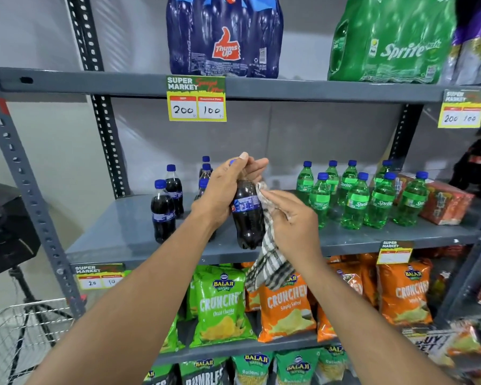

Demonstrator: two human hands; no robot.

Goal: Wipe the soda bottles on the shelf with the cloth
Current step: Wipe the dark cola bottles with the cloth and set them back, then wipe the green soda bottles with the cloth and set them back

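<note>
My left hand [220, 190] wraps its fingers around the dark cola bottle's [247, 215] neck; at its 3 o'clock, my right hand [289, 220] fingers press the grey checked cloth [270, 259] against its label.

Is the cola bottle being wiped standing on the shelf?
No, the left hand holds the cola bottle up in front of the shelf.

The cola bottle [246, 215] being held is near-black with a blue label and blue cap, and the cloth [270, 259] is a grey-and-white check. The Sprite bottles [356, 201] are bright green with blue caps. The shelf [122, 229] is plain slate grey, the price tags [196, 100] yellow with red and white boxes. The chip bags [285, 307] below are orange and lime green.
</note>
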